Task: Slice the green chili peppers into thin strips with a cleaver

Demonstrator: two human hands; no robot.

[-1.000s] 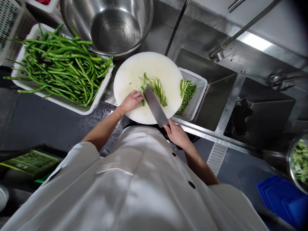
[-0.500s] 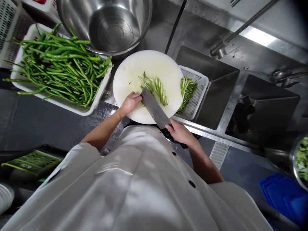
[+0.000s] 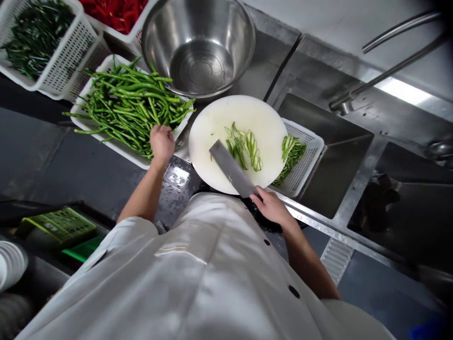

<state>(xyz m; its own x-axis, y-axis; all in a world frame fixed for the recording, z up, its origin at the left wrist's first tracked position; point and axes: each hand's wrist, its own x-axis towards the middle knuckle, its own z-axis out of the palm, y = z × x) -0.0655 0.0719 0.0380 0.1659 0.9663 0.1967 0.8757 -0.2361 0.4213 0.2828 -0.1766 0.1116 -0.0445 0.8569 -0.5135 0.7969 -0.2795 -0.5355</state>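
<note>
Green beans [image 3: 130, 106] in white basket [image 3: 92, 126], left hand [image 3: 162, 141] grasping some; right hand [image 3: 271, 206] clenched on cleaver [image 3: 231, 169] over cutting board [image 3: 212, 127], centre frame.

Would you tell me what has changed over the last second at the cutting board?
The left hand left the round cutting board and moved left to the tray of whole green peppers, now touching them. Whether it grips one cannot be told. The right hand kept hold of the cleaver, its blade still over the board beside the sliced peppers. The small basket and steel bowl stayed put.
</note>
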